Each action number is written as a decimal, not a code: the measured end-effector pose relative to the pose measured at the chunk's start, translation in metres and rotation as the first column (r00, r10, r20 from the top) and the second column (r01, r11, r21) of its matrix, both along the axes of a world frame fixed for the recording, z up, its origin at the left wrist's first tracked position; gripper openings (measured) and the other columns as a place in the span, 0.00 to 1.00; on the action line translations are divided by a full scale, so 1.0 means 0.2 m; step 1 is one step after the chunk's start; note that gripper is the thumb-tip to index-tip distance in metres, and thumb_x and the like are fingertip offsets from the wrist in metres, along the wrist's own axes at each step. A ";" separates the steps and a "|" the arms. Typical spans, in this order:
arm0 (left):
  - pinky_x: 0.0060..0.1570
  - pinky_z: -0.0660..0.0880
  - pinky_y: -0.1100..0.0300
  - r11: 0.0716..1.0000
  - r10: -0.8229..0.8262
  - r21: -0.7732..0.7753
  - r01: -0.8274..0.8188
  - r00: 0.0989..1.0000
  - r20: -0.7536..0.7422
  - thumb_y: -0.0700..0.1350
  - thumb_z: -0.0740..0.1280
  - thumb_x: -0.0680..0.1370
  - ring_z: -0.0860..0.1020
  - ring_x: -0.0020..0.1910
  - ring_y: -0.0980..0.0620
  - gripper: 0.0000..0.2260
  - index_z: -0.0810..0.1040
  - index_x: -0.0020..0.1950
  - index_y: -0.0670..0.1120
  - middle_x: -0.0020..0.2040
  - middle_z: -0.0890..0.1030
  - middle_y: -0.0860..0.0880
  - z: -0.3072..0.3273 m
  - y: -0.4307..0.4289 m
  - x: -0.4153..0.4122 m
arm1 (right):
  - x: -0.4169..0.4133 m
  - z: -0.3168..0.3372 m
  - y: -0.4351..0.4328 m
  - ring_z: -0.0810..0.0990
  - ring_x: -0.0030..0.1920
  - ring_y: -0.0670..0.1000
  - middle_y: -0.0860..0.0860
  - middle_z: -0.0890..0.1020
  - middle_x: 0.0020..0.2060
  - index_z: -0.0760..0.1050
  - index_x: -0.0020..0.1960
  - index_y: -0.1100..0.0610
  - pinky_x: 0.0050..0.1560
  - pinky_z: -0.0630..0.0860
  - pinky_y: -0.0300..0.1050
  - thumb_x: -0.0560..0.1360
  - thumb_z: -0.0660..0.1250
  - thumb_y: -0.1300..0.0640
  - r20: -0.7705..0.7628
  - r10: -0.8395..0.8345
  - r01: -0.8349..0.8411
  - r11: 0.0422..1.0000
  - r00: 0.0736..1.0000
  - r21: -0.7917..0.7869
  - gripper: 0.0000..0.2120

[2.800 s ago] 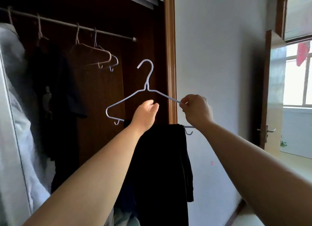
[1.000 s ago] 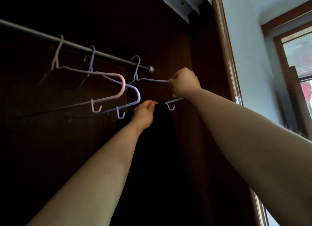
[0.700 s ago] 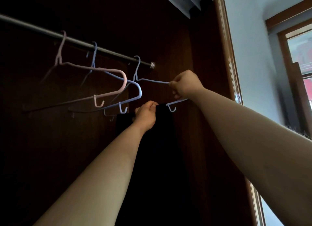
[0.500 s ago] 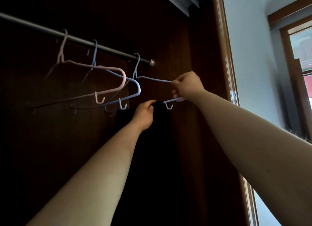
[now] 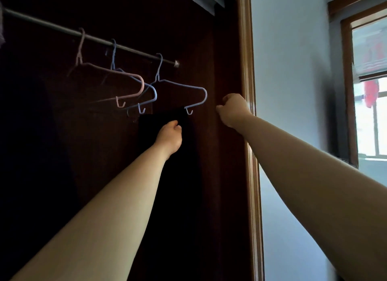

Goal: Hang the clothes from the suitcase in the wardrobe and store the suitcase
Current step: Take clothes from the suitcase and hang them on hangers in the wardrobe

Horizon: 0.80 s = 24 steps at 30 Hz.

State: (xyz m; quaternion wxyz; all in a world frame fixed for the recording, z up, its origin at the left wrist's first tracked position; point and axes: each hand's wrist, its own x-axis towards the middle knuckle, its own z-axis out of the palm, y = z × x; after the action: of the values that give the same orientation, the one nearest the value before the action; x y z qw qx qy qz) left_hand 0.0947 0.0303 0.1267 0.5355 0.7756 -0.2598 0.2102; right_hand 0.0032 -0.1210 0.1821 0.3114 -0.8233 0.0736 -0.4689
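A pale blue hanger (image 5: pixel 180 85) hangs by its hook near the right end of the wardrobe rail (image 5: pixel 92 37). A black garment (image 5: pixel 178 176) drapes down from its lower bar. My left hand (image 5: pixel 169 136) pinches the top of that black garment just below the hanger. My right hand (image 5: pixel 232 108) hovers to the right of the hanger with curled fingers, holding nothing and apart from it. The suitcase is out of view.
A pink hanger (image 5: pixel 109 75) and another blue hanger (image 5: pixel 134 88) hang bare on the rail to the left. The wardrobe's wooden frame (image 5: pixel 247 92) stands right of my hands, then a white wall and a window (image 5: pixel 370 92).
My right hand has let go of the blue hanger and drawn back to the right. The hanger now hangs on the rail by itself; my left hand has slid slightly lower on the garment.
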 end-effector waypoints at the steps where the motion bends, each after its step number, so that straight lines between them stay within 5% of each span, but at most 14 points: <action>1: 0.70 0.60 0.57 1.000 -0.002 0.000 0.002 1.000 0.001 0.44 0.54 0.83 0.65 0.73 0.47 0.20 0.64 0.75 0.43 0.74 0.67 0.44 -0.03 -0.01 -0.07 | -0.06 -0.04 0.00 0.78 0.55 0.57 0.58 0.79 0.56 0.73 0.63 0.64 0.47 0.72 0.43 0.78 0.65 0.57 -0.018 0.003 -0.003 1.000 1.000 -0.005 0.16; 4: 0.66 0.64 0.57 1.000 -0.015 0.000 0.015 1.000 -0.018 0.44 0.54 0.83 0.71 0.67 0.48 0.16 0.71 0.69 0.44 0.67 0.73 0.46 -0.13 -0.03 -0.29 | -0.24 -0.16 -0.01 0.78 0.50 0.55 0.57 0.79 0.52 0.74 0.60 0.65 0.44 0.70 0.41 0.79 0.63 0.57 -0.084 -0.011 0.008 1.000 0.996 -0.028 0.14; 5: 0.61 0.67 0.56 1.000 -0.027 -0.008 0.027 0.999 -0.035 0.43 0.54 0.82 0.75 0.58 0.49 0.13 0.77 0.59 0.47 0.58 0.77 0.47 -0.17 -0.04 -0.35 | -0.31 -0.20 -0.02 0.78 0.48 0.56 0.57 0.79 0.50 0.75 0.59 0.66 0.43 0.70 0.42 0.79 0.63 0.57 -0.104 -0.015 0.012 1.000 0.994 -0.028 0.14; 7: 0.49 0.68 0.56 0.998 -0.045 -0.043 0.042 0.997 -0.061 0.42 0.54 0.80 0.73 0.45 0.50 0.12 0.71 0.40 0.53 0.45 0.75 0.47 -0.27 -0.06 -0.53 | -0.45 -0.31 -0.04 0.80 0.45 0.56 0.57 0.78 0.47 0.75 0.59 0.67 0.42 0.76 0.44 0.79 0.62 0.59 -0.150 0.004 -0.004 1.000 0.989 0.003 0.13; 13: 0.62 0.72 0.50 0.992 -0.122 -0.053 0.113 0.969 -0.213 0.46 0.54 0.82 0.76 0.58 0.49 0.16 0.73 0.66 0.44 0.56 0.79 0.49 -0.64 -0.13 -1.00 | -0.85 -0.70 -0.10 0.80 0.50 0.60 0.62 0.79 0.57 0.73 0.61 0.68 0.50 0.78 0.50 0.78 0.63 0.62 -0.259 0.041 -0.003 0.990 0.965 0.142 0.14; 15: 0.59 0.73 0.53 0.988 -0.155 -0.039 0.150 0.953 -0.259 0.46 0.54 0.82 0.77 0.57 0.50 0.16 0.73 0.66 0.44 0.55 0.80 0.49 -0.74 -0.16 -1.15 | -0.96 -0.84 -0.12 0.81 0.54 0.63 0.65 0.78 0.59 0.72 0.62 0.71 0.49 0.80 0.54 0.77 0.63 0.64 -0.301 0.044 0.018 0.979 0.953 0.201 0.16; 17: 0.51 0.73 0.58 0.981 -0.195 -0.050 0.189 0.932 -0.306 0.47 0.54 0.82 0.78 0.54 0.51 0.14 0.74 0.63 0.45 0.53 0.80 0.49 -0.85 -0.18 -1.28 | -1.05 -0.97 -0.15 0.82 0.48 0.63 0.67 0.79 0.58 0.73 0.61 0.71 0.40 0.78 0.51 0.76 0.64 0.63 -0.343 0.063 0.022 0.971 0.937 0.239 0.16; 19: 0.45 0.74 0.62 0.972 -0.235 -0.059 0.229 0.907 -0.349 0.47 0.55 0.82 0.79 0.51 0.52 0.13 0.76 0.61 0.45 0.51 0.81 0.49 -0.96 -0.21 -1.39 | -1.14 -1.10 -0.18 0.78 0.44 0.57 0.64 0.81 0.52 0.77 0.58 0.68 0.42 0.75 0.50 0.76 0.64 0.61 -0.394 0.083 0.021 0.967 0.915 0.252 0.14; 24: 0.53 0.76 0.55 0.933 -0.346 -0.101 0.344 0.789 -0.508 0.46 0.56 0.83 0.80 0.50 0.53 0.11 0.76 0.60 0.46 0.51 0.81 0.51 -1.27 -0.29 -1.61 | -1.35 -1.46 -0.23 0.77 0.41 0.53 0.57 0.79 0.40 0.78 0.43 0.60 0.39 0.74 0.45 0.76 0.63 0.63 -0.487 0.144 0.056 0.926 0.861 0.373 0.06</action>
State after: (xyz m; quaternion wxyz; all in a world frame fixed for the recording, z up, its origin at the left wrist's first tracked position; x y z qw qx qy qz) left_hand -0.2283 -0.0274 -0.1282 0.6160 0.7417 -0.2428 -0.1069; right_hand -0.2668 -0.1679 -0.1096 0.4432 -0.8438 0.2215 -0.2061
